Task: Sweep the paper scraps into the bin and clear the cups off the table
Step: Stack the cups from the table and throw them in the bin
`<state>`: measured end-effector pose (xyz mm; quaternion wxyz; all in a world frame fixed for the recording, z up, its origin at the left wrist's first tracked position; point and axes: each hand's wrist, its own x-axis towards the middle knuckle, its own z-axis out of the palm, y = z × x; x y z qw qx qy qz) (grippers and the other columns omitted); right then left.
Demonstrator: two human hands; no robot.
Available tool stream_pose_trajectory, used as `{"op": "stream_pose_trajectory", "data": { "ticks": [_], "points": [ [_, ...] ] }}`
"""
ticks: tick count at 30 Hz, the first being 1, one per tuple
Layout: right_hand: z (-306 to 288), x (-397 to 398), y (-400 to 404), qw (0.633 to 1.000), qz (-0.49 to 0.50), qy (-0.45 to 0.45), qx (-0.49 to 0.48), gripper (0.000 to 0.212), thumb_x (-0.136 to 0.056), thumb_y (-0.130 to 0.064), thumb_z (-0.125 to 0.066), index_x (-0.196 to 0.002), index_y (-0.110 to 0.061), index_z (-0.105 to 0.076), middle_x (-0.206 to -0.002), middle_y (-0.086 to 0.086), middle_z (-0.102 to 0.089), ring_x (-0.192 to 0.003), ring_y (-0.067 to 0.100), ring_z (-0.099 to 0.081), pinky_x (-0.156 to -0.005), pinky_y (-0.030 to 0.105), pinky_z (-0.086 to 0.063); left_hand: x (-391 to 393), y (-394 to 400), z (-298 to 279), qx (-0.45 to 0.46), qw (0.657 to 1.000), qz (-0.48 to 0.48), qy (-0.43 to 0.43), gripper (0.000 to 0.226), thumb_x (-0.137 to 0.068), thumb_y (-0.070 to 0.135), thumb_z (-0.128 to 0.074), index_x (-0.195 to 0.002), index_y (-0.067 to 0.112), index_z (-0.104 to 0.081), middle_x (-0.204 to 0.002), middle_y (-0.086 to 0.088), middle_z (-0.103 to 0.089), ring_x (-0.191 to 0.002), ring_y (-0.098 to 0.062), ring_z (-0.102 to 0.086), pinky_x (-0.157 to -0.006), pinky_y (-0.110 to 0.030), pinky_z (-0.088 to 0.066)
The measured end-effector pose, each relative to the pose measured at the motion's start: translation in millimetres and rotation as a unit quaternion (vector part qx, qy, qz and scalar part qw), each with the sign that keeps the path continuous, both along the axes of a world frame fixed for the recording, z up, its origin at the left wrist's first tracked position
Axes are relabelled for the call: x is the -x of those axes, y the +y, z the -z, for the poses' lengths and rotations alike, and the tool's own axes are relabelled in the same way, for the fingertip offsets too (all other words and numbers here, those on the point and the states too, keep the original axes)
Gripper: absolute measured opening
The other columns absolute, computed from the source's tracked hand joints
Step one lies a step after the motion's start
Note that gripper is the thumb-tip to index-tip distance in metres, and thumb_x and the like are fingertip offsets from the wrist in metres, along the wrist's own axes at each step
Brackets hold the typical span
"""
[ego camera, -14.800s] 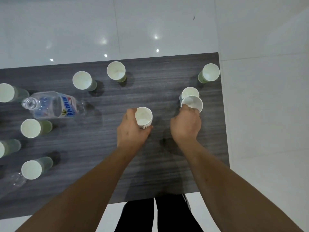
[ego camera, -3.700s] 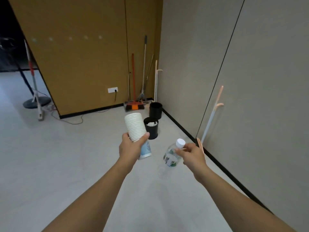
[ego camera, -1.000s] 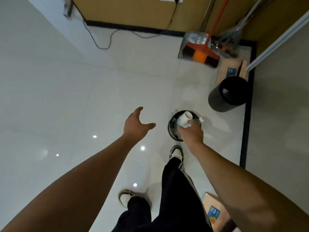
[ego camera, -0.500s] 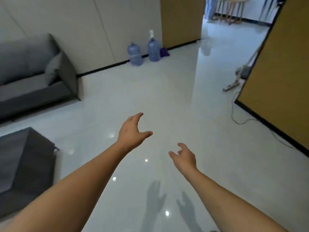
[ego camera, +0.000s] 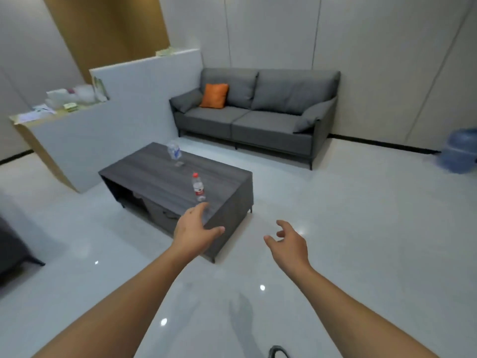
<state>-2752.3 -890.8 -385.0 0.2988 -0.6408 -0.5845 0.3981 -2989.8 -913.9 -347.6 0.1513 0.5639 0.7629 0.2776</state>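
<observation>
The dark grey wooden coffee table (ego camera: pixel 154 177) stands a few steps ahead of me on the white floor. No cups show on its top. A clear bottle with a red cap and label (ego camera: pixel 198 187) stands near its right end, and a crumpled clear bottle (ego camera: pixel 174 150) sits toward the far end with a small scrap beside it. My left hand (ego camera: pixel 195 229) is held out in the air with fingers spread, holding nothing. My right hand (ego camera: pixel 289 241) is out in front too, fingers relaxed and empty. No bin is in view.
A grey sofa (ego camera: pixel 258 115) with an orange cushion (ego camera: pixel 214 95) stands against the back wall. A white counter (ego camera: pixel 85 140) with papers and boxes on top is left of the table. A blue water jug (ego camera: pixel 459 151) sits at the far right. A dark seat corner (ego camera: pixel 13 249) is at the left.
I have turned away from the bin, where my right hand dropped the bottle, and now face the coffee table and sofa. Both hands stay empty and open.
</observation>
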Motion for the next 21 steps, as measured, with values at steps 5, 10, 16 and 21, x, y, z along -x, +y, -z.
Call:
{"op": "stream_pose_trajectory", "data": {
  "ticks": [5,10,16,21],
  "points": [
    [6,65,101,0.996,-0.085,-0.027,0.009,0.058,-0.09,-0.039,-0.068,-0.143,-0.023,-0.048,-0.134,0.004,-0.06,-0.118,0.024,-0.06,-0.098,0.04,-0.051,66,64,6,0.004,0.994,-0.102,-0.029,0.084,-0.07,0.054,-0.077,-0.141,0.027,-0.043,-0.142,-0.001,-0.049,-0.127,-0.021,-0.048,-0.099,-0.037,-0.044],
    [21,113,190,0.99,-0.126,-0.056,0.028,0.059,-0.087,-0.043,-0.068,-0.14,-0.025,-0.051,-0.129,0.002,-0.063,-0.115,0.021,-0.061,-0.095,0.036,-0.053,110,125,29,0.027,0.987,-0.144,-0.066,0.084,-0.069,0.053,-0.077,-0.141,0.027,-0.043,-0.138,-0.001,-0.052,-0.122,-0.021,-0.051,-0.098,-0.037,-0.047],
    [49,196,272,0.984,-0.145,-0.078,0.062,0.058,-0.086,-0.044,-0.069,-0.137,-0.021,-0.054,-0.125,0.004,-0.065,-0.113,0.021,-0.061,-0.091,0.033,-0.05,181,207,58,0.064,0.984,-0.15,-0.07,0.085,-0.072,0.049,-0.079,-0.144,0.027,-0.04,-0.14,-0.002,-0.049,-0.124,-0.021,-0.048,-0.1,-0.037,-0.044],
    [68,294,340,0.982,-0.142,-0.101,0.078,0.06,-0.087,-0.043,-0.068,-0.139,-0.018,-0.053,-0.13,0.005,-0.063,-0.118,0.024,-0.06,-0.095,0.035,-0.05,279,279,81,0.084,0.983,-0.14,-0.089,0.087,-0.073,0.05,-0.078,-0.146,0.026,-0.037,-0.144,-0.004,-0.045,-0.129,-0.023,-0.046,-0.104,-0.039,-0.042]
  ]
}}
